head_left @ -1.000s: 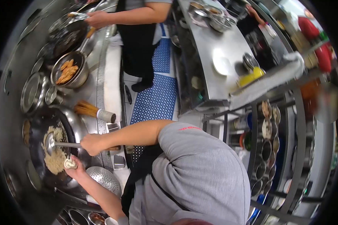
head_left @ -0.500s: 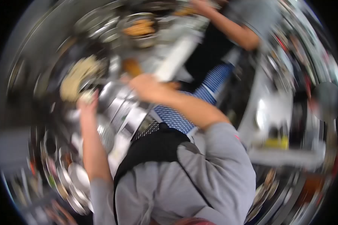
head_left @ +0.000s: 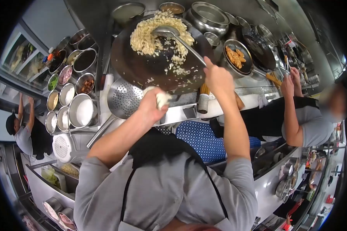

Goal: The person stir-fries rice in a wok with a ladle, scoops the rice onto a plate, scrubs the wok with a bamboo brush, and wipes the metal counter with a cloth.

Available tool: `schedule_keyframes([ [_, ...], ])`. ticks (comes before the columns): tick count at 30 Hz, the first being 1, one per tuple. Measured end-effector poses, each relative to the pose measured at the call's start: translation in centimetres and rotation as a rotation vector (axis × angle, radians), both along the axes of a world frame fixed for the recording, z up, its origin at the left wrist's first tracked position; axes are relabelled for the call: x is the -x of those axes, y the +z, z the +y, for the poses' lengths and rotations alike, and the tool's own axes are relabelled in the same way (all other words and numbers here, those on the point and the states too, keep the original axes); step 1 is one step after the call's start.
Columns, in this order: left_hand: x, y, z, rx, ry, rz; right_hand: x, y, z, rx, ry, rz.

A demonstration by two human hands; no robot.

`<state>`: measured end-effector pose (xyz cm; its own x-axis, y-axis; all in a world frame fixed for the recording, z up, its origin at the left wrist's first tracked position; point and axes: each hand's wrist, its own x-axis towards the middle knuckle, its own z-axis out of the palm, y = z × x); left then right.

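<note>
My right hand [head_left: 219, 80] is closed around the handle of a metal ladle [head_left: 189, 47]. The ladle's bowl rests in the fried rice [head_left: 144, 35], which is heaped on the far side of a large dark wok [head_left: 131, 63]. Loose grains lie scattered down the wok's middle. At the wok's near edge, my left hand [head_left: 152, 106] grips a whitish cloth [head_left: 162, 99]. A perforated strainer [head_left: 123, 97] sits just left of that hand, its handle pointing toward me.
Left of the wok stand several ingredient bowls [head_left: 82, 111]. A smaller pan [head_left: 247, 68] holding orange-brown food pieces is at the right, with metal pots [head_left: 207, 17] behind. A co-worker [head_left: 310, 115] stands at the right, another person [head_left: 25, 134] at far left.
The view has turned and sharpened, so the wok now lies ahead of me. My right hand is now on the ladle over the wok; my left hand still has the cloth.
</note>
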<state>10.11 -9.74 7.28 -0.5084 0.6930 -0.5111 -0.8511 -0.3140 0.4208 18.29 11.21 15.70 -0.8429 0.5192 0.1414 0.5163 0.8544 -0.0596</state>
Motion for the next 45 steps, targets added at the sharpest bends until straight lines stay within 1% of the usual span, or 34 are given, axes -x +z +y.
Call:
schedule_keyframes([
  [1, 1.1, 1.5, 0.7, 0.008, 0.029, -0.026, -0.9, 0.3, -0.4, 0.001, 0.024, 0.012],
  [3, 5.3, 1.7, 3.9, 0.022, 0.060, -0.070, -3.0, 0.6, -1.7, 0.019, 0.067, -0.019],
  [4, 8.0, -0.5, 5.4, 0.005, 0.053, -0.083, -3.8, 1.0, -2.0, 0.023, 0.085, -0.042],
  [5, 8.3, -2.3, 5.8, -0.006, 0.130, -0.017, -4.8, 1.5, -2.3, 0.030, 0.104, -0.071],
  [6, 9.0, -2.5, 6.5, -0.032, 0.217, 0.061, -6.4, 2.9, -2.2, 0.043, 0.130, -0.100],
  [8, 6.6, 1.8, 4.6, 0.064, 0.117, 0.016, -9.3, 5.5, -1.0, 0.068, 0.176, -0.121],
  [9, 5.6, 4.1, 3.9, 0.075, 0.093, -0.011, -9.3, 6.4, -0.7, 0.091, 0.153, -0.118],
  [10, 6.6, 2.4, 4.5, -0.009, 0.085, -0.017, -9.2, 6.7, -0.5, 0.119, 0.128, -0.122],
  [11, 7.7, 1.0, 5.1, 0.024, 0.087, -0.033, -7.7, 5.3, 0.5, 0.052, 0.163, -0.102],
  [12, 8.8, 0.1, 6.0, 0.048, 0.084, -0.032, -5.1, 4.0, 1.0, 0.069, 0.083, -0.148],
  [13, 9.3, -2.9, 6.6, -0.011, 0.105, 0.007, -2.5, 3.4, 0.4, 0.009, 0.044, -0.159],
  [14, 7.8, -4.9, 6.8, 0.021, 0.172, 0.001, -0.3, -1.7, 3.4, -0.016, 0.097, -0.059],
  [15, 6.3, -6.1, 6.8, 0.041, 0.241, 0.011, 1.6, -3.6, 3.9, -0.085, -0.009, -0.069],
  [16, 4.9, -6.3, 6.5, 0.060, 0.315, 0.019, 1.3, -3.2, 3.9, -0.063, 0.023, -0.031],
  [18, 1.9, -4.5, 2.6, 0.018, 0.067, 0.041, -1.2, -0.3, 3.5, 0.016, 0.013, 0.028],
  [19, 1.3, -2.1, 2.0, 0.050, 0.069, 0.042, -2.4, -0.2, 3.9, 0.039, 0.019, 0.075],
  [20, 2.6, -0.5, 3.8, 0.071, 0.271, -0.050, -3.4, -0.3, 3.6, 0.100, 0.019, 0.095],
  [22, 8.1, -2.5, 5.8, 0.003, 0.194, -0.033, -4.9, 0.5, 2.9, 0.211, 0.014, 0.152],
  [23, 9.8, -3.0, 6.9, 0.009, 0.183, -0.011, -4.8, -0.6, 3.5, 0.354, -0.017, 0.179],
  [25, 11.7, -4.5, 8.4, 0.028, 0.165, 0.035, -4.0, -4.9, 6.2, 0.426, 0.044, 0.158],
  [26, 12.2, -5.0, 8.9, 0.030, 0.171, 0.043, -3.6, -6.0, 7.5, 0.464, 0.071, 0.149],
  [27, 12.6, -5.5, 9.2, 0.035, 0.177, 0.045, -3.4, -6.0, 8.3, 0.388, 0.106, 0.059],
  [29, 13.8, -7.1, 9.7, 0.041, 0.155, 0.065, -3.4, -6.2, 9.0, 0.556, 0.099, 0.119],
  [30, 14.1, -7.0, 9.6, 0.052, 0.136, 0.063, -3.5, -6.2, 9.0, 0.640, 0.097, 0.142],
  [31, 14.1, -7.2, 9.5, 0.066, 0.115, 0.056, -3.8, -6.4, 8.7, 0.621, 0.105, 0.189],
  [34, 13.4, -7.8, 9.4, 0.107, 0.117, 0.035, -3.8, -5.1, 8.9, 0.463, 0.090, -0.007],
  [35, 13.3, -7.9, 9.4, 0.126, 0.111, 0.036, -4.0, -4.4, 8.3, 0.441, 0.087, 0.012],
  [38, 13.6, -7.8, 10.0, 0.159, 0.113, 0.063, -5.0, -4.5, 7.7, 0.489, 0.036, 0.073],
  [40, 13.1, -7.1, 10.1, 0.176, 0.117, 0.051, -4.9, -3.6, 7.3, 0.286, 0.012, 0.040],
  [42, 12.9, -8.8, 10.2, 0.138, 0.140, 0.014, -4.3, -2.6, 7.3, 0.086, -0.030, -0.036],
  [43, 13.2, -8.3, 10.4, 0.106, 0.155, 0.010, -3.6, -2.2, 7.5, 0.081, -0.028, 0.000],
  [44, 13.2, -8.0, 10.3, 0.168, 0.104, 0.025, -2.7, -1.7, 7.6, 0.110, -0.007, 0.057],
  [45, 13.2, -8.3, 10.1, 0.146, 0.080, 0.075, -1.8, -1.1, 7.5, 0.138, 0.020, 0.116],
])
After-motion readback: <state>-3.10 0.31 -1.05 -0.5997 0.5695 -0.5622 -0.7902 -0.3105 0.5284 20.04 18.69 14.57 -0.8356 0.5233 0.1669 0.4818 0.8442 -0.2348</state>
